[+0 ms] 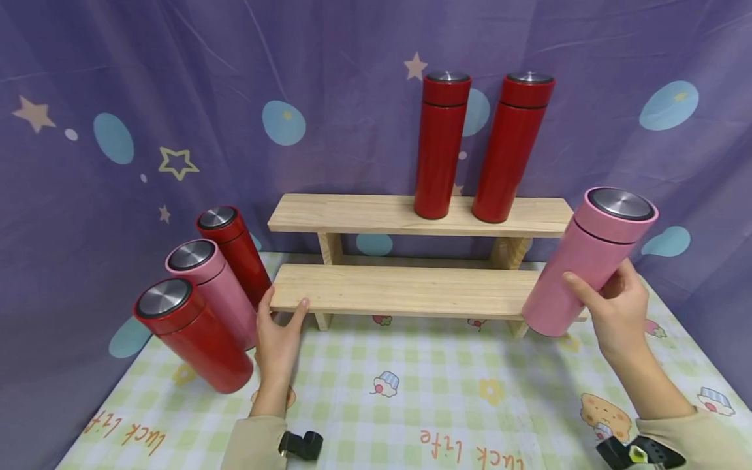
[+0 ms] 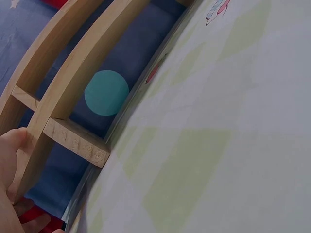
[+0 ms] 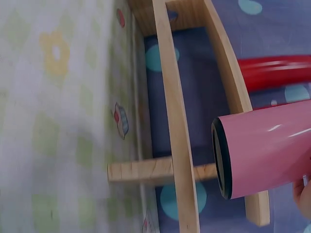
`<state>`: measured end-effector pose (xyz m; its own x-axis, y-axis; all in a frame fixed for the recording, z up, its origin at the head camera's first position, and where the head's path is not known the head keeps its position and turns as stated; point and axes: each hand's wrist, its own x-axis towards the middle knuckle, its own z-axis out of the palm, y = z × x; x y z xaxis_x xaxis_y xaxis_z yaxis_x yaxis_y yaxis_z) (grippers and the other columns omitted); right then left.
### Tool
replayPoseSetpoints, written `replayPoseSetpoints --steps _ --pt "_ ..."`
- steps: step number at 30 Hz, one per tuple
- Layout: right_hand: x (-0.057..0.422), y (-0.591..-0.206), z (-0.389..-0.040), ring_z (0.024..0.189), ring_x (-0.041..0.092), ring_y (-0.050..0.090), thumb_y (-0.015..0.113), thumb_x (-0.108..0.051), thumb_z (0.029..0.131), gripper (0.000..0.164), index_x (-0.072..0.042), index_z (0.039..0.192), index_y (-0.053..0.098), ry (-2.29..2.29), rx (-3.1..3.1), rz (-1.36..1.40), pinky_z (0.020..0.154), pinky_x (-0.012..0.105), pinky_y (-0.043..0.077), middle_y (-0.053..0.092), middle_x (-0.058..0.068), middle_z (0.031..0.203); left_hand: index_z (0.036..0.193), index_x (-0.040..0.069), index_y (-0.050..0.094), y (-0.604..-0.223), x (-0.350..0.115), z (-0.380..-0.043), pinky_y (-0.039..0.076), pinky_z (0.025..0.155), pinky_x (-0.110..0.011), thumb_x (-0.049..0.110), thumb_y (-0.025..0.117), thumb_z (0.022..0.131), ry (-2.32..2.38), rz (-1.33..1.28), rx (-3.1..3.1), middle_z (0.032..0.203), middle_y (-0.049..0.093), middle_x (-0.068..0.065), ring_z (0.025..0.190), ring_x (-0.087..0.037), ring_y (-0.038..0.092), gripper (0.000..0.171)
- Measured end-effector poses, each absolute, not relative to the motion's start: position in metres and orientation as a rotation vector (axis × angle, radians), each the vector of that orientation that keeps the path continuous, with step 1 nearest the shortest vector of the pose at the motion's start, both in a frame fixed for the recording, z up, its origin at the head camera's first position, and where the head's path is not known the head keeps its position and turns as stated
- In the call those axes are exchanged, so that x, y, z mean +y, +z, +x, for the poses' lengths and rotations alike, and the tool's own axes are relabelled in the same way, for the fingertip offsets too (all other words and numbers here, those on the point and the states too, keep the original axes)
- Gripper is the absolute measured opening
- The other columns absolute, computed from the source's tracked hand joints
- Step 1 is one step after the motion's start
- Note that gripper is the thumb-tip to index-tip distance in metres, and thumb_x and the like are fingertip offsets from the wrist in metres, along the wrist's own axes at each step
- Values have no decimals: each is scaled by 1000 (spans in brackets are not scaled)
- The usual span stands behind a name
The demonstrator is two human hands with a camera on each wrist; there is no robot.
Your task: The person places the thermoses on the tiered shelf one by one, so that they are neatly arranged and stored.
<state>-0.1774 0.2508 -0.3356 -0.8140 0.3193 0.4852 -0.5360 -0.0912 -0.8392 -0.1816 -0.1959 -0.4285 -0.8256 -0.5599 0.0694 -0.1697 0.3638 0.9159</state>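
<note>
My right hand grips a pink thermos bottle with a steel lid, tilted slightly, near the right end of the wooden two-tier shelf. In the right wrist view the base of the pink thermos bottle shows off the planks, in front of the shelf. At the left end of the lower plank, my left hand holds on, thumb at the front edge. The left wrist view shows fingers of the left hand curled under that plank. Two red thermos bottles, one left and one right, stand on the upper plank.
Left of the shelf, a front red bottle, a pink bottle and a rear red bottle stand on the checked tablecloth. A purple curtain hangs close behind the shelf.
</note>
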Motion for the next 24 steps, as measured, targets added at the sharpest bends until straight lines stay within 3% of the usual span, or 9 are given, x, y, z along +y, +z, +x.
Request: replayPoseSetpoints --steps 24 --pt "178 -334 -190 94 19 63 68 14 78 48 -10 119 63 2017 -1674 313 79 23 52 66 8 107 156 24 32 -429 -197 -182 21 104 -69 57 71 85 -1471 624 -2224 154 38 -11 137 -34 38 88"
